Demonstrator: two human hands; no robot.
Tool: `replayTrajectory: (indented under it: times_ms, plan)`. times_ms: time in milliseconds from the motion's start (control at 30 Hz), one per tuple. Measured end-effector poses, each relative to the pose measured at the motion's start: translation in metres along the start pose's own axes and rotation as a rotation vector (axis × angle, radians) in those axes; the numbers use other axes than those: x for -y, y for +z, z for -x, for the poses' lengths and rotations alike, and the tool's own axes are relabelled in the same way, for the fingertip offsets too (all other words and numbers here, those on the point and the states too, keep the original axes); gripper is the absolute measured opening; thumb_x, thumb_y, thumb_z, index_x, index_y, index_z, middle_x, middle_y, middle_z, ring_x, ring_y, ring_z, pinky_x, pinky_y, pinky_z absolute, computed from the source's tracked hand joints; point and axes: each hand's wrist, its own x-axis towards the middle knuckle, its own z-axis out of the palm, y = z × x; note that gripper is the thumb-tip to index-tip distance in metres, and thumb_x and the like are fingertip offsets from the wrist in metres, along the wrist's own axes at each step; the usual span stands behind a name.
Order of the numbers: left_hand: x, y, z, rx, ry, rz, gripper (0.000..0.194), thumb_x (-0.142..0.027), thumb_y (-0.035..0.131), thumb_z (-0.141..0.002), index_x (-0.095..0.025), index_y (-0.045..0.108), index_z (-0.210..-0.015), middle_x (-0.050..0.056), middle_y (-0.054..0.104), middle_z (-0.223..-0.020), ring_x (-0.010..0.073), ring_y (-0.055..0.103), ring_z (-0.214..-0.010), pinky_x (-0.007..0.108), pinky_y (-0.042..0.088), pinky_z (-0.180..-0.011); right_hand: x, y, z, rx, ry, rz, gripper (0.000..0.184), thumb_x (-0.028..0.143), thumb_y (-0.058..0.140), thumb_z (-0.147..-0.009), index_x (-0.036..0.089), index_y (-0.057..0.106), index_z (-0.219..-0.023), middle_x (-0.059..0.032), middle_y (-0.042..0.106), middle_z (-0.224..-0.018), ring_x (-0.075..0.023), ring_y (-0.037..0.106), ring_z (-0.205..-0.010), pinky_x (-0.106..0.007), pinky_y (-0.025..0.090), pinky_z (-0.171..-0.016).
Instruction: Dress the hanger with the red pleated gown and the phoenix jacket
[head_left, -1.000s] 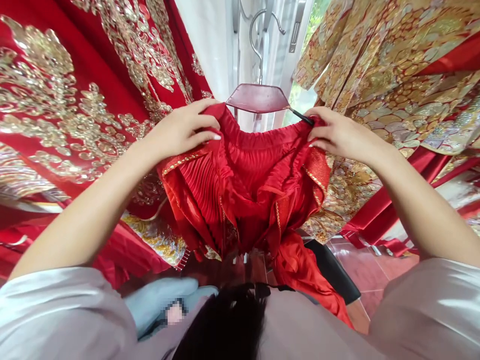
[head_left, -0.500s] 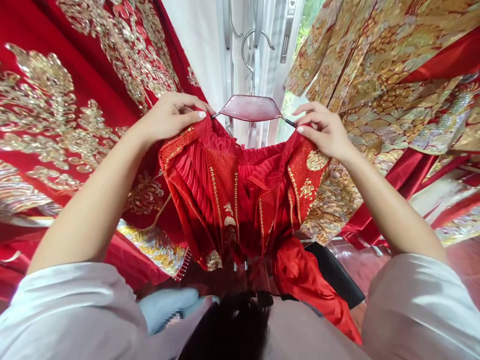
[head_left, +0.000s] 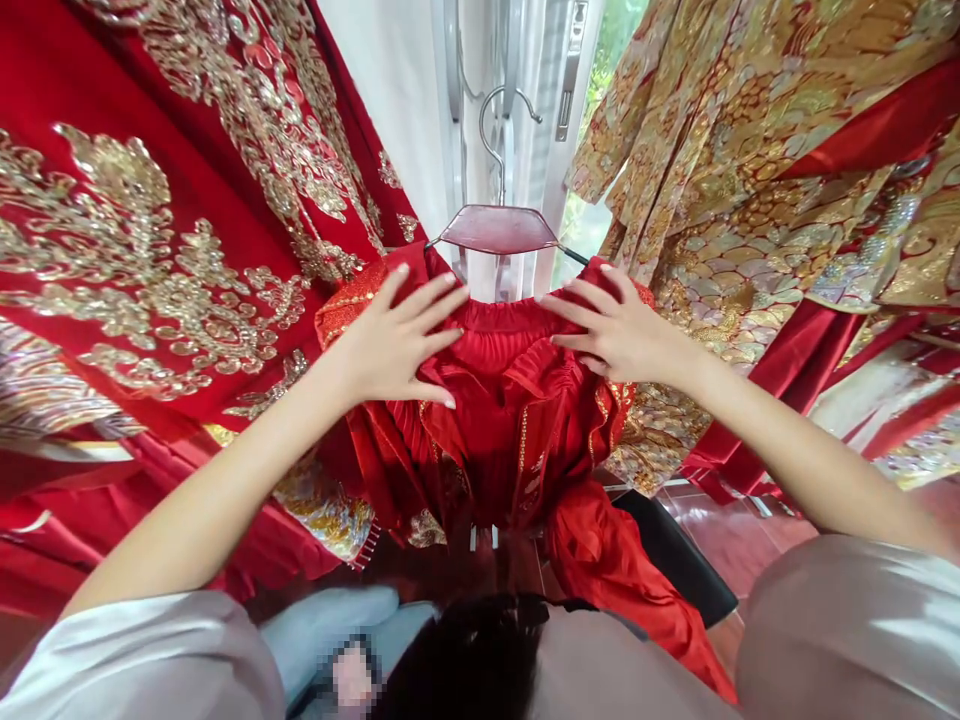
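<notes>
A red pleated skirt (head_left: 502, 430) with an elastic waistband and gold-trimmed panels hangs from a hanger (head_left: 498, 229). The hanger has a metal hook and a dull red, flat middle plate; its ends run into the skirt's waist at both sides. My left hand (head_left: 405, 335) lies on the left part of the waist, palm toward the cloth, with its fingers spread. Over the right part, my right hand (head_left: 611, 325) rests in the same way, fingers stretched inward. Neither hand grips the fabric.
At the left hangs a red garment (head_left: 225, 200) with gold embroidery. Gold patterned garments (head_left: 720, 200) fill the right side. A white door frame (head_left: 555, 130) stands behind the hanger. Below right, bright red cloth (head_left: 630, 570) lies beside a black object (head_left: 679, 560) on the tiled floor.
Both hands have let go of the waist's outer ends and moved inward and down, fingers now spread on the cloth. Earlier they pinched the skirt near the hanger's ends.
</notes>
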Motion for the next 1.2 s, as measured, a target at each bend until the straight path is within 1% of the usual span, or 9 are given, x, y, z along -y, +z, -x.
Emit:
replayTrajectory:
  times_ms: [100, 200, 300, 400, 600, 800, 900, 1033, 1200]
  plan:
    - [-0.017, 0.025, 0.009, 0.112, 0.075, -0.107, 0.027, -0.03, 0.065, -0.077, -0.018, 0.068, -0.102, 0.007, 0.067, -0.089, 0.0272, 0.06, -0.103, 0.055, 0.02, -0.115, 0.004, 0.001, -0.007, 0.058, -0.086, -0.041, 0.027, 0.012, 0.042, -0.09, 0.018, 0.065, -0.079, -0.0047, 0.065, -0.098, -0.0202, 0.053, -0.106, -0.05, 0.02, -0.112]
    - [-0.041, 0.051, 0.015, 0.246, 0.075, -0.329, 0.022, -0.006, 0.053, -0.075, -0.017, 0.071, -0.079, 0.005, 0.061, -0.068, 0.0222, 0.061, -0.08, 0.046, 0.03, -0.114, 0.001, -0.009, -0.016, 0.037, -0.017, -0.378, 0.028, 0.021, 0.042, -0.093, 0.016, 0.062, -0.074, -0.001, 0.058, -0.069, -0.013, 0.053, -0.074, -0.036, 0.04, -0.094]
    - [-0.071, 0.07, 0.024, 0.339, 0.076, -0.344, 0.007, -0.013, 0.063, -0.07, -0.016, 0.07, -0.068, 0.009, 0.061, -0.073, 0.0245, 0.06, -0.081, 0.05, 0.031, -0.112, -0.001, -0.02, -0.022, 0.099, 0.049, -0.654, 0.046, 0.036, 0.037, -0.096, 0.015, 0.056, -0.06, 0.0018, 0.047, -0.056, -0.0084, 0.043, -0.056, -0.026, 0.039, -0.069]
    - [-0.094, 0.084, 0.035, 0.349, 0.024, -0.241, 0.01, -0.02, 0.069, -0.068, -0.014, 0.069, -0.076, 0.01, 0.061, -0.076, 0.0258, 0.06, -0.082, 0.048, 0.037, -0.106, 0.01, -0.016, -0.026, 0.188, 0.101, -0.539, 0.054, 0.054, 0.047, -0.089, 0.015, 0.052, -0.051, 0.0041, 0.037, -0.046, -0.0073, 0.037, -0.049, -0.028, 0.035, -0.069]
    - [-0.11, 0.102, 0.057, 0.035, -0.118, -0.088, 0.014, -0.012, 0.055, -0.082, -0.019, 0.065, -0.089, 0.006, 0.065, -0.086, 0.0228, 0.058, -0.086, 0.045, 0.042, -0.098, 0.098, 0.019, -0.017, 0.1, 0.105, -0.393, 0.032, 0.041, 0.053, -0.089, 0.015, 0.067, -0.077, -0.0053, 0.065, -0.077, -0.0163, 0.055, -0.077, -0.034, 0.033, -0.086]
    - [-0.125, 0.112, 0.091, -0.238, -0.426, 0.076, 0.012, -0.017, 0.051, -0.088, -0.021, 0.062, -0.084, 0.002, 0.067, -0.082, 0.0206, 0.059, -0.091, 0.046, 0.036, -0.102, 0.198, 0.077, 0.009, 0.125, 0.885, -0.632, 0.026, 0.033, 0.048, -0.091, 0.018, 0.067, -0.099, -0.0068, 0.07, -0.09, -0.0184, 0.062, -0.073, -0.029, 0.037, -0.064]
    - [-0.129, 0.109, 0.094, -0.285, -0.466, 0.153, 0.01, -0.019, 0.052, -0.088, -0.02, 0.061, -0.082, 0.003, 0.066, -0.079, 0.0205, 0.06, -0.09, 0.043, 0.042, -0.096, 0.213, 0.099, 0.01, 0.062, 1.018, -0.8, 0.031, 0.037, 0.052, -0.089, 0.019, 0.062, -0.112, -0.0077, 0.069, -0.101, -0.0215, 0.064, -0.086, -0.028, 0.042, -0.07]
    - [-0.134, 0.108, 0.091, -0.339, -0.408, 0.2, 0.007, -0.016, 0.055, -0.085, -0.019, 0.06, -0.082, 0.004, 0.066, -0.082, 0.0209, 0.06, -0.092, 0.038, 0.048, -0.086, 0.213, 0.112, 0.004, -0.091, 1.015, -1.019, 0.027, 0.035, 0.045, -0.089, 0.018, 0.066, -0.087, -0.0067, 0.068, -0.085, -0.0181, 0.06, -0.076, -0.027, 0.041, -0.072]
    - [-0.161, 0.141, 0.105, -0.796, -0.611, -0.061, 0.017, -0.011, 0.056, -0.082, -0.021, 0.059, -0.096, 0.008, 0.065, -0.089, 0.0233, 0.061, -0.093, 0.042, 0.048, -0.084, 0.219, 0.116, 0.003, -0.284, 1.199, -1.494, 0.027, 0.035, 0.058, -0.069, 0.017, 0.05, -0.051, 0.0014, 0.047, -0.05, -0.0091, 0.04, -0.05, -0.023, 0.032, -0.054]
